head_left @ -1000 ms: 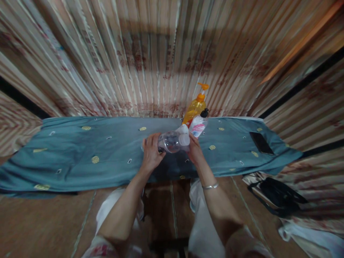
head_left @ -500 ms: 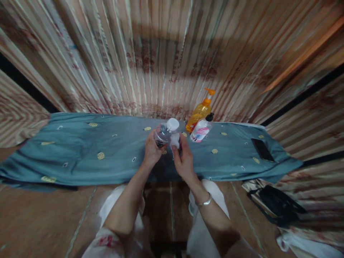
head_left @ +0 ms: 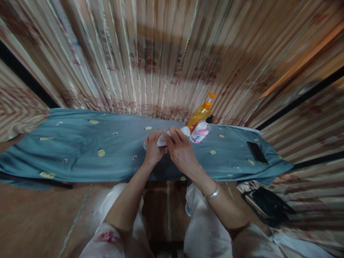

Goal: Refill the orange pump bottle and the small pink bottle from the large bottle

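My left hand (head_left: 152, 150) grips a small clear bottle (head_left: 146, 144) with a white cap over a table covered in blue-grey cloth (head_left: 80, 150); the bottle is mostly hidden by both hands. My right hand (head_left: 182, 150) lies over the bottle's top and presses a white cloth or tissue (head_left: 162, 139) against it, fingers closed round it. Just behind my hands stand an orange pump bottle (head_left: 200, 114) and a smaller pink-and-white bottle with a black cap (head_left: 200, 132).
A black phone (head_left: 256, 152) lies on the cloth at the right. A black bag (head_left: 268, 206) sits on the floor by my right leg. Striped patterned curtains (head_left: 161, 61) hang directly behind the table. My knees in white trousers are under the table's front edge.
The bottle, held up with its white cap showing half a second ago, has been lowered. My right hand has moved from below the cap to over the bottle with the white cloth.
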`<action>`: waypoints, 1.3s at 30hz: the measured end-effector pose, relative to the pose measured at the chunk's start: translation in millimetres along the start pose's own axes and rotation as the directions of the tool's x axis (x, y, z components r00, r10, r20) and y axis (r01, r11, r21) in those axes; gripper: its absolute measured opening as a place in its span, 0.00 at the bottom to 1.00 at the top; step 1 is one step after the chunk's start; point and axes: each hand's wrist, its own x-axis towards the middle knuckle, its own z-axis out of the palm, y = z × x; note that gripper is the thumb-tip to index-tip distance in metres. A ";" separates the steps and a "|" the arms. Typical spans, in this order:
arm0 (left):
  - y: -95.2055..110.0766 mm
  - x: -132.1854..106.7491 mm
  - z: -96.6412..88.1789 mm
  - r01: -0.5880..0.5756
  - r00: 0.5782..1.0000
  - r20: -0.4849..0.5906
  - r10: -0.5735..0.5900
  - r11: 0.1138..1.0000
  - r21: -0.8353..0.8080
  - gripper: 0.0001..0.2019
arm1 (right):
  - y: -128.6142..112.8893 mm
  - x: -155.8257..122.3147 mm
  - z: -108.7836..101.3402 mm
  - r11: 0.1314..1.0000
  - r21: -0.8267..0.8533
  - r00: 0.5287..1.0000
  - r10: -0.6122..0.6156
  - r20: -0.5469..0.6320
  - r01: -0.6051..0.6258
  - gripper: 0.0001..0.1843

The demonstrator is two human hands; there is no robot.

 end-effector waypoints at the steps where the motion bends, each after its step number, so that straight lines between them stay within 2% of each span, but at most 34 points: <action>1: 2.0 -0.1 -0.4 0.008 1.000 -0.003 -0.008 1.000 0.003 0.34 | 1.2 8.6 -7.4 1.000 -0.024 0.998 -0.002 0.059 0.004 0.23; 5: 8.4 -1.4 -1.6 0.010 1.000 0.002 -0.010 1.000 0.007 0.36 | 18.2 42.4 -33.8 0.999 -0.050 0.957 0.010 0.289 0.005 0.17; 8: 10.5 -3.0 -3.7 -0.011 1.000 0.012 0.011 1.000 -0.001 0.38 | 45.3 64.0 -41.9 0.995 0.099 0.898 -0.014 0.439 -0.033 0.16; 10: 10.8 -3.6 -5.4 -0.025 1.000 0.014 0.026 1.000 -0.013 0.38 | 66.6 74.2 -38.8 0.973 0.206 0.886 -0.005 0.463 -0.102 0.18; 12: 10.7 -3.9 -6.5 -0.035 0.999 0.011 0.035 0.999 -0.028 0.38 | 86.5 79.2 -29.3 0.911 0.369 0.888 -0.007 0.460 -0.184 0.18; 14: 10.6 -4.1 -6.4 -0.038 0.999 0.002 0.038 0.998 -0.046 0.38 | 102.0 78.1 -15.7 0.764 0.559 0.884 0.030 0.466 -0.320 0.16; 17: 10.2 -4.4 -3.8 -0.033 0.999 -0.018 0.032 0.996 -0.080 0.39 | 113.9 66.3 6.4 0.402 0.752 0.850 0.181 0.495 -0.523 0.13; 19: 9.0 -4.0 -0.6 -0.027 0.999 -0.031 0.023 0.994 -0.110 0.40 | 115.1 54.9 19.1 0.157 0.802 0.804 0.283 0.523 -0.577 0.15; 21: 6.8 -2.9 3.3 -0.017 0.999 -0.045 0.010 0.989 -0.147 0.40 | 112.0 43.6 29.9 -0.024 0.833 0.764 0.384 0.518 -0.553 0.19; 22: 5.4 -2.0 5.3 -0.010 0.999 -0.052 0.001 0.986 -0.167 0.41 | 109.0 38.4 34.9 -0.081 0.850 0.749 0.434 0.501 -0.521 0.21; 25: 1.9 1.8 9.9 0.018 0.997 -0.070 -0.035 0.974 -0.226 0.43 | 94.2 24.5 49.1 -0.121 0.876 0.749 0.473 0.464 -0.466 0.25; 26: 1.5 3.1 10.6 0.026 0.996 -0.074 -0.045 0.971 -0.239 0.44 | 87.5 20.0 53.4 -0.146 0.899 0.748 0.509 0.426 -0.412 0.26; 28: 2.3 5.3 10.5 0.071 0.992 -0.076 -0.099 0.950 -0.303 0.43 | 72.1 10.8 60.2 -0.144 0.946 0.730 0.606 0.317 -0.292 0.27; 30: 5.0 6.5 8.8 0.136 0.982 -0.064 -0.175 0.910 -0.392 0.41 | 55.3 1.3 63.8 -0.079 0.968 0.730 0.643 0.232 -0.238 0.28; 31: 6.5 6.8 7.7 0.171 0.975 -0.053 -0.214 0.884 -0.435 0.40 | 46.8 -3.3 64.4 -0.012 0.974 0.740 0.648 0.179 -0.225 0.29; 35: 10.5 6.1 3.7 0.262 0.950 -0.010 -0.311 0.817 -0.513 0.37 | 17.0 -17.2 62.2 0.355 0.914 0.776 0.627 -0.075 -0.198 0.28; 39: 9.4 4.9 2.5 0.312 0.933 0.024 -0.359 0.775 -0.550 0.33 | 5.4 -17.1 61.3 0.571 0.803 0.811 0.545 -0.214 -0.171 0.30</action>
